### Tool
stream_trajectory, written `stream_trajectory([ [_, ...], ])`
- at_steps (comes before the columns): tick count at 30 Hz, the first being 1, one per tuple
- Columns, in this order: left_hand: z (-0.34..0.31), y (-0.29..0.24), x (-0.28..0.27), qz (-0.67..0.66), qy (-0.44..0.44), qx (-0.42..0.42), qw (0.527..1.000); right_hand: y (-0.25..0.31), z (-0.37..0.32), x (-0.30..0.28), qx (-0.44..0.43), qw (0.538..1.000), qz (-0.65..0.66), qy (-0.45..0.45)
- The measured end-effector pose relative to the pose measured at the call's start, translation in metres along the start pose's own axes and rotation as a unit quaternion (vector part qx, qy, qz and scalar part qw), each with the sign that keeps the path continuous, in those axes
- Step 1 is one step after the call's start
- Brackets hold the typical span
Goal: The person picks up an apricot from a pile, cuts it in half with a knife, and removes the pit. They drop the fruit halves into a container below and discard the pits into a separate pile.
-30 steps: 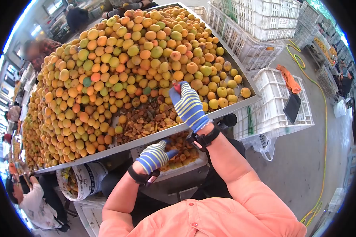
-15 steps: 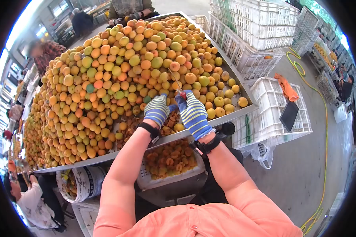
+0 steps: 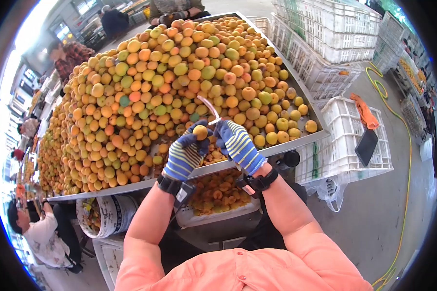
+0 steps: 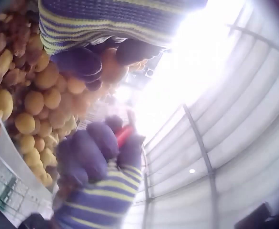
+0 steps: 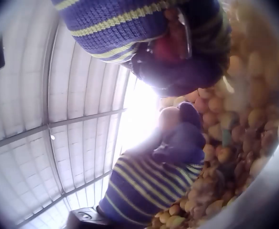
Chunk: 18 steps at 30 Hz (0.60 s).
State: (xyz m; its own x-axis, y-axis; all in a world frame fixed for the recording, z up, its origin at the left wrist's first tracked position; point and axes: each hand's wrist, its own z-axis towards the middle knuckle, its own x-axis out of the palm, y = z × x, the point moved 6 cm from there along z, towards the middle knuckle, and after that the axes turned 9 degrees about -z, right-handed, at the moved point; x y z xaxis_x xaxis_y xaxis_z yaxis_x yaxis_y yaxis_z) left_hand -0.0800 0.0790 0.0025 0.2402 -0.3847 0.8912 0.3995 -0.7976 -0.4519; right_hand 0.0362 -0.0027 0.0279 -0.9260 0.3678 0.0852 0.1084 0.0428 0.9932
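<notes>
Site: fruit-processing shed. Evidence: pale panelled roof (image 5: 89, 90) with metal beams (image 5: 87, 118); metal-rimmed table (image 3: 296, 144) heaped with fruit (image 3: 141, 80); white crates (image 3: 320, 34) stacked far right; hose (image 3: 410, 160) along grey floor (image 3: 344, 237), right; several people (image 3: 43, 237) left, near and far.

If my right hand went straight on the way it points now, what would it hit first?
Probably the apricot heap, with the knife in your right hand leading, though the head view leaves depth unclear.
</notes>
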Motion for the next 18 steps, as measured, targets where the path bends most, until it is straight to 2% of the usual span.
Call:
stream_trajectory([
  [1, -0.012, -0.001, 0.006, -0.024, -0.03, 0.002, 0.999, 0.004, -0.004, 0.01, -0.005, 1.0, -0.001, 0.008],
  [2, -0.021, -0.002, 0.008, -0.049, -0.059, 0.003, 0.997, 0.003, -0.006, 0.016, -0.048, 0.997, -0.056, -0.007],
  [4, -0.033, -0.001, 0.002, -0.007, -0.073, 0.021, 0.997, 0.0, -0.008, 0.028, -0.211, 0.96, -0.179, -0.048],
  [5, -0.038, 0.0, -0.001, 0.013, -0.081, 0.03, 0.996, -0.005, -0.007, 0.034, -0.155, 0.974, -0.162, -0.017],
  [8, -0.047, -0.001, -0.006, 0.042, -0.124, 0.075, 0.989, -0.002, -0.013, 0.042, -0.222, 0.944, -0.24, -0.045],
  [12, -0.051, -0.006, -0.014, 0.081, -0.071, 0.061, 0.992, 0.002, -0.016, 0.049, -0.209, 0.947, -0.242, -0.033],
  [13, -0.052, -0.006, -0.015, 0.104, -0.104, 0.08, 0.986, -0.002, -0.013, 0.05, -0.191, 0.949, -0.252, -0.019],
  [18, -0.053, -0.013, -0.022, 0.2, -0.127, 0.059, 0.97, -0.015, -0.01, 0.056, -0.181, 0.954, -0.238, -0.005],
])
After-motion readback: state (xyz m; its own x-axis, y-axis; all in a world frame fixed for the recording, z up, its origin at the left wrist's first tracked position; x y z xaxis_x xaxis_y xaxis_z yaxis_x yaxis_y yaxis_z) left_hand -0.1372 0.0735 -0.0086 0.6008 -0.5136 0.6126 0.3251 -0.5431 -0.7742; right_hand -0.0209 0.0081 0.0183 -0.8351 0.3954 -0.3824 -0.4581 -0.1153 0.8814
